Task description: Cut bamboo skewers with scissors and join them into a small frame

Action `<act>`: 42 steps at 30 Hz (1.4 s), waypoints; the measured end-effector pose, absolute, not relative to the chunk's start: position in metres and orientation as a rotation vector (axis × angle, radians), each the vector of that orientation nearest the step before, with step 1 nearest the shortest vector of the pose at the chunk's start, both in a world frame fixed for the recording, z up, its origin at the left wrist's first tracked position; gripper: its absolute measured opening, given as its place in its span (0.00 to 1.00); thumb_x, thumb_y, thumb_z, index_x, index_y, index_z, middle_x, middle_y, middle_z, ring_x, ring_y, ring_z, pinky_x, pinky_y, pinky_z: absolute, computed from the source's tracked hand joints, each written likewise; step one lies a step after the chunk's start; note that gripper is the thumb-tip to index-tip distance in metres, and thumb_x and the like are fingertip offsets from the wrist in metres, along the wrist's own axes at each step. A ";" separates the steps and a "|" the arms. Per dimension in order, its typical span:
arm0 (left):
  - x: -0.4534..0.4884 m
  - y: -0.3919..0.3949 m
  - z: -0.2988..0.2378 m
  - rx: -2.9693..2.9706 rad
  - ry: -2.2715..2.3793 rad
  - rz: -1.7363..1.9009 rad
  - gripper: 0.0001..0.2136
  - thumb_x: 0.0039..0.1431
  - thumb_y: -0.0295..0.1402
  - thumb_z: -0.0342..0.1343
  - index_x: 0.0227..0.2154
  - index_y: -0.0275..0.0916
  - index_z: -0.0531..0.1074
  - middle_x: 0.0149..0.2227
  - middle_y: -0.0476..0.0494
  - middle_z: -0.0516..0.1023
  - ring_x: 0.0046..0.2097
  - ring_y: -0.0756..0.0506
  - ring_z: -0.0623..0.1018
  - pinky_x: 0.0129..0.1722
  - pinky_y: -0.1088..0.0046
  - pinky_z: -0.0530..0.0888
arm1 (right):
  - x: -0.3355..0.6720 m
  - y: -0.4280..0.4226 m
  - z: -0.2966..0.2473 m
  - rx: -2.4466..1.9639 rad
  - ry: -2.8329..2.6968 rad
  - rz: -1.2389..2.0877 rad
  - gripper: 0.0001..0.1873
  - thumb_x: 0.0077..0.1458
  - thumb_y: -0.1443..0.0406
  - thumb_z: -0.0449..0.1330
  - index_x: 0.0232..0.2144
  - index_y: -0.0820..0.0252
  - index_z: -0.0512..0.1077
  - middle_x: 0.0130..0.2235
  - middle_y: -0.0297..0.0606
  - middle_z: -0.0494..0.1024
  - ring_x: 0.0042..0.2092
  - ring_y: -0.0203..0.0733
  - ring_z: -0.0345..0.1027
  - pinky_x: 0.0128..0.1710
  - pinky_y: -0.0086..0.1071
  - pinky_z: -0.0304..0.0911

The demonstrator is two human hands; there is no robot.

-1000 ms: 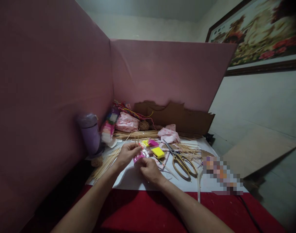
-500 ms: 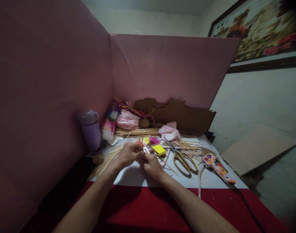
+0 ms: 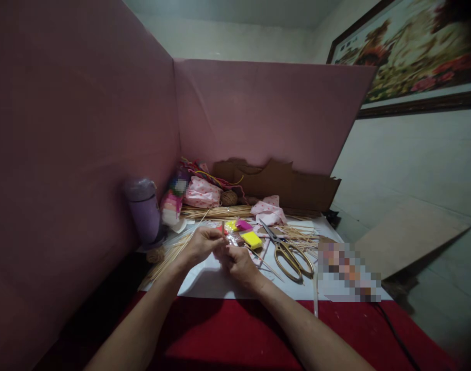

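My left hand (image 3: 200,246) and my right hand (image 3: 239,263) meet over the white sheet (image 3: 220,282), fingers pinched together. Between them stand a few thin wooden sticks (image 3: 222,227) held upright with a scrap of clear and pink wrapping (image 3: 231,240). Which hand grips which piece is hard to make out. Just behind the fingers lie small yellow blocks (image 3: 252,239) and a pink block (image 3: 243,224). Gold-handled scissors (image 3: 289,255) lie shut to the right of my right hand.
Bundles of thin sticks (image 3: 216,212) lie behind and left of the hands. A purple cup (image 3: 143,209) stands by the pink partition (image 3: 84,129). Pink dotted cloth (image 3: 268,211), a twine ball (image 3: 229,198) and cardboard (image 3: 282,183) sit at the back. Red cloth (image 3: 228,335) covers the near table.
The hands have drawn closer together and the sticks now stand upright between them. The pink wrapping seen a second ago is mostly tucked behind the fingers.
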State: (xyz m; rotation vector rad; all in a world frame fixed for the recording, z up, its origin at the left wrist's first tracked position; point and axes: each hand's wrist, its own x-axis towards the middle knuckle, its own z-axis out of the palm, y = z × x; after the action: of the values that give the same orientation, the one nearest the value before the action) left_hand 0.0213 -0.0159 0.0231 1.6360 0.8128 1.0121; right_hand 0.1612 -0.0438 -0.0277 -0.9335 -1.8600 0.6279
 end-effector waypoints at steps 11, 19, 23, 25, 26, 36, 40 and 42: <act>0.018 -0.017 0.032 1.670 0.959 1.167 0.10 0.44 0.34 0.60 0.15 0.34 0.72 0.12 0.48 0.68 0.15 0.53 0.67 0.14 0.81 0.62 | 0.153 -0.056 -0.022 -1.063 -1.612 0.753 0.12 0.48 0.71 0.50 0.16 0.61 0.67 0.17 0.31 0.69 0.21 0.33 0.63 0.22 0.24 0.58; -0.025 0.005 0.023 1.656 1.420 0.878 0.11 0.29 0.23 0.64 0.08 0.37 0.65 0.05 0.54 0.59 0.09 0.55 0.57 0.11 0.81 0.48 | 0.155 -0.049 -0.023 -1.137 -1.344 0.945 0.16 0.52 0.57 0.54 0.18 0.60 0.62 0.12 0.27 0.63 0.11 0.28 0.55 0.08 0.20 0.52; -0.026 0.001 0.012 1.855 1.648 0.897 0.16 0.22 0.14 0.61 0.06 0.37 0.60 0.08 0.55 0.55 0.16 0.52 0.63 0.17 0.80 0.54 | 0.155 -0.049 -0.024 -1.141 -1.388 0.874 0.16 0.52 0.58 0.53 0.17 0.60 0.61 0.11 0.27 0.62 0.11 0.28 0.56 0.07 0.19 0.50; -0.025 -0.003 0.014 1.891 1.699 0.916 0.16 0.27 0.15 0.61 0.07 0.38 0.58 0.10 0.53 0.56 0.23 0.46 0.71 0.23 0.77 0.61 | 0.154 -0.049 -0.024 -1.140 -1.400 0.866 0.16 0.52 0.59 0.53 0.17 0.60 0.61 0.11 0.27 0.62 0.11 0.29 0.56 0.07 0.20 0.51; -0.025 -0.005 0.017 1.900 1.726 0.910 0.16 0.30 0.16 0.60 0.08 0.38 0.58 0.11 0.51 0.58 0.27 0.43 0.73 0.27 0.75 0.63 | 0.154 -0.050 -0.024 -1.139 -1.406 0.858 0.16 0.52 0.59 0.53 0.17 0.60 0.61 0.12 0.27 0.62 0.11 0.29 0.56 0.07 0.20 0.51; -0.036 0.005 0.027 2.077 2.148 0.407 0.03 0.43 0.27 0.54 0.22 0.34 0.72 0.37 0.22 0.76 0.40 0.30 0.76 0.35 0.62 0.68 | 0.156 -0.047 -0.028 -1.150 -1.446 0.800 0.17 0.53 0.58 0.53 0.17 0.60 0.62 0.13 0.28 0.63 0.12 0.30 0.58 0.10 0.22 0.52; -0.035 0.006 0.024 2.061 2.132 0.446 0.03 0.40 0.23 0.53 0.19 0.35 0.70 0.35 0.25 0.77 0.40 0.33 0.76 0.35 0.66 0.67 | 0.156 -0.048 -0.027 -1.159 -1.457 0.775 0.17 0.54 0.58 0.53 0.17 0.60 0.62 0.14 0.29 0.63 0.13 0.30 0.58 0.10 0.22 0.52; -0.038 0.004 0.029 2.044 2.151 0.489 0.03 0.40 0.23 0.54 0.18 0.36 0.70 0.32 0.29 0.78 0.37 0.36 0.76 0.33 0.68 0.67 | 0.157 -0.048 -0.027 -1.166 -1.464 0.751 0.17 0.54 0.58 0.53 0.17 0.60 0.63 0.14 0.29 0.63 0.14 0.30 0.58 0.11 0.22 0.52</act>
State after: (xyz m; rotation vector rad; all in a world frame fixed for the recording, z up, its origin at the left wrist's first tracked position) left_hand -0.0375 0.0043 0.0292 2.0439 2.1515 0.4888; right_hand 0.1568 -0.0482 -0.0269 -1.1664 -1.4642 0.7508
